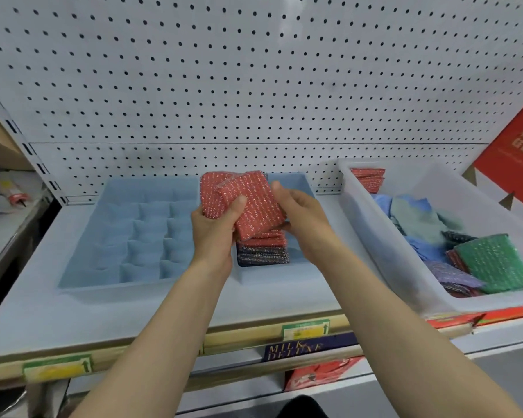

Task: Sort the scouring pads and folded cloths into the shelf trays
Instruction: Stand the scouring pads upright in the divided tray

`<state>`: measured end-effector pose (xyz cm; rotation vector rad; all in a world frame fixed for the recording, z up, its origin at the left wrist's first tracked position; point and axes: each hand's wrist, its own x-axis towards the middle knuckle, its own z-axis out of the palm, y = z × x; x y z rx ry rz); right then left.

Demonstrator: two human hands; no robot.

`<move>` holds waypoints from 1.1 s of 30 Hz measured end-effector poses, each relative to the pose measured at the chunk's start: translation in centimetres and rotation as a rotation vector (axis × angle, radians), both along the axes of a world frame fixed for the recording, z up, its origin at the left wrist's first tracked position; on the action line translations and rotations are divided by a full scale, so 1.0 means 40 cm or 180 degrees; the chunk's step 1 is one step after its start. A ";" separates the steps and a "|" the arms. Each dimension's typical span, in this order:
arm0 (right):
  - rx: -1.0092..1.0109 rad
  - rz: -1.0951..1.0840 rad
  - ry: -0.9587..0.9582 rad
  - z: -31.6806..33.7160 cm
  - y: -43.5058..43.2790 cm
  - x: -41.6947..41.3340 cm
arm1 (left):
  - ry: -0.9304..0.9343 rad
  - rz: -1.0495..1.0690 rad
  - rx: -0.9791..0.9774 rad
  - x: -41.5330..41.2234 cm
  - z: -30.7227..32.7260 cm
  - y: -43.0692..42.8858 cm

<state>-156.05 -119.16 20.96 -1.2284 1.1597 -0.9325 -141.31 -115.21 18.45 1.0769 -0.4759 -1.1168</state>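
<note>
The left hand (215, 233) grips what look like 2 red pads (254, 203), thumb pressed on the front 1; the right hand (299, 212) pinches that front pad's opposite edge, thumb above, fingers beneath; both grips are narrow and loaded. Straight below the grip, between the 2 wrists, a stack (263, 251) of red pads over dark ones lies in the plain blue tray (287, 184); the front pad sits skewed against the stack's edges, so squaring it likely precedes lowering; the white bin (375, 236) of unsorted stock lies beyond the right hand.
</note>
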 end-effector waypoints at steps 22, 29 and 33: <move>-0.1233 -0.0115 0.2123 -0.090 -0.451 -0.116 | 0.0704 0.0424 0.0385 -0.039 0.022 -0.226; -0.2084 0.0319 0.3474 -0.133 -0.533 -0.085 | 0.0664 0.0512 0.0368 -0.038 0.005 -0.265; -0.2132 0.0382 0.3690 -0.133 -0.545 -0.072 | 0.0565 0.0600 0.0361 -0.049 0.004 -0.279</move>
